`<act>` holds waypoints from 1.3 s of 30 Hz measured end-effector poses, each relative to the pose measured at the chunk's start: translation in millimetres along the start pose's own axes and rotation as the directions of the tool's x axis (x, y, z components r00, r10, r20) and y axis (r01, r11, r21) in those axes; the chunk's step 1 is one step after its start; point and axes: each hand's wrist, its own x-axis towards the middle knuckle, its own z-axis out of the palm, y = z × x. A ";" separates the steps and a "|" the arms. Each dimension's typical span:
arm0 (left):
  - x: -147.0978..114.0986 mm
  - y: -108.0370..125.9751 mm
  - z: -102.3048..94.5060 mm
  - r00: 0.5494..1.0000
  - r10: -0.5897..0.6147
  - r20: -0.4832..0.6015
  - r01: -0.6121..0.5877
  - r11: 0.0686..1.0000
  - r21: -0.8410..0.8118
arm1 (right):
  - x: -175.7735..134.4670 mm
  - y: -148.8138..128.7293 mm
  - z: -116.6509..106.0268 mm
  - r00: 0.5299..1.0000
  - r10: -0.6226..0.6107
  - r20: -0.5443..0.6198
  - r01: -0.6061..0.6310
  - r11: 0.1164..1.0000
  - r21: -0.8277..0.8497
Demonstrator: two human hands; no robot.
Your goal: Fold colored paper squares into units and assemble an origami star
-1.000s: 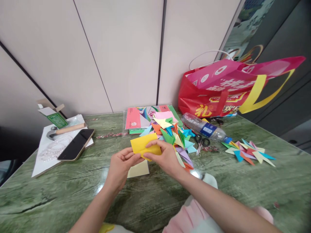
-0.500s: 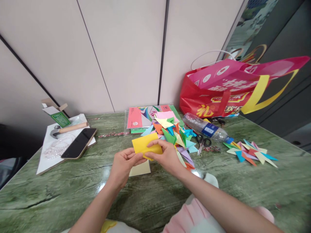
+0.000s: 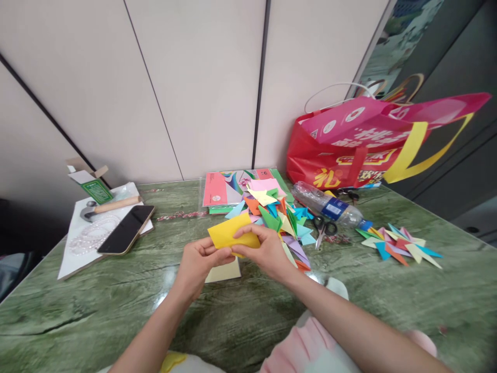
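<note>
Green table, red bag far right. Left hand, right hand both pinching yellow paper; folded pieces beyond, phone left.

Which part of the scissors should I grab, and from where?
Probably the black loops, coming down from above. The scissors lie with the loops at the far end and the metal blades at the near one. The plastic bottle lies close behind the loops and folded paper crowds the left, so above looks roomiest.

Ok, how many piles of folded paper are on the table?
2: a larger pile beyond and beside the right hand; a smaller pile near the blue bottle cap. Others may be hidden.
</note>
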 end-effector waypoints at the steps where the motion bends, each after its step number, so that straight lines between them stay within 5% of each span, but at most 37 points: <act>1: 0.1 -0.4 -0.5 1.000 0.005 0.007 -0.005 1.000 0.001 | -0.3 -0.6 -0.1 1.000 -0.011 0.009 0.011 1.000 -0.010; 16: -0.2 -0.3 0.1 1.000 0.028 0.008 -0.029 0.998 0.048 | 0.1 -3.4 -0.1 1.000 0.022 0.013 -0.022 1.000 -0.004; 23: 0.8 -3.3 -0.4 0.999 0.054 0.004 -0.054 0.998 0.018 | 1.1 1.0 -0.4 0.999 -0.047 0.008 0.048 0.996 -0.073; 28: 1.1 -6.9 1.2 0.996 0.081 -0.033 -0.082 0.996 -0.040 | -4.1 3.9 3.4 0.972 -0.236 0.022 0.232 0.929 -0.289; 39: 0.6 -13.6 7.3 0.988 0.122 -0.095 -0.134 0.981 -0.137 | -8.7 -2.4 8.4 0.972 -0.221 -0.085 0.182 0.927 -0.327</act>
